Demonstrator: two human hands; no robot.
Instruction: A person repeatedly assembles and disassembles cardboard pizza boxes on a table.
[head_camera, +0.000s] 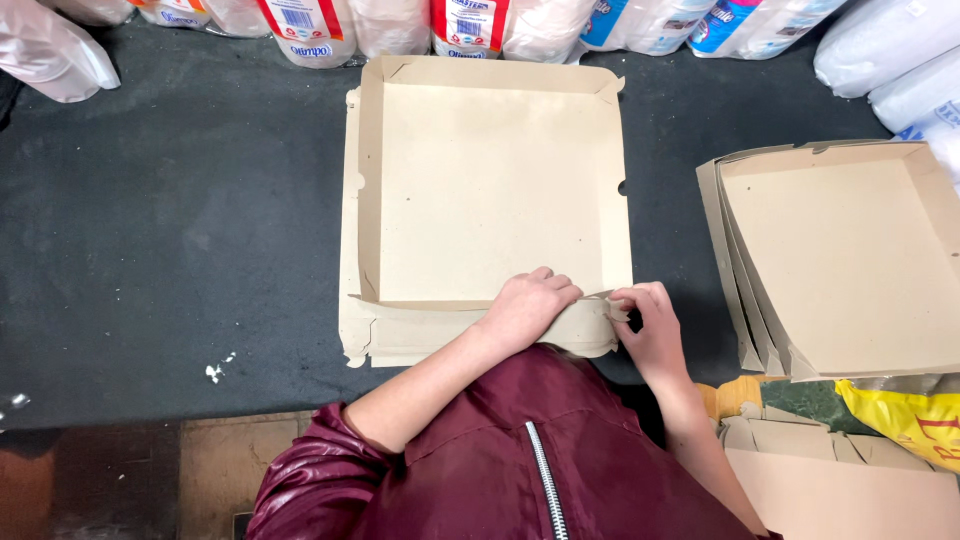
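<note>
We are pinching the light, bendy near flap of the flat tan cardboard box (490, 190), mid-frame, with left hand (528, 308) and right hand (650, 330), gripping by its edge.

Dark mat (180, 230) covering the worktop, with white specks (215, 370) near its front edge. White plastic bags (470, 25) in a row along the far edge, some with red or blue print; further white sacks (900, 60) at the far right corner. Stack of folded cardboard trays (840, 260) at right, nested and slightly fanned; below it a yellow bag (905, 420), flat cardboard sheets (850, 490), and a brown ledge (200, 470) along the near side.
</note>
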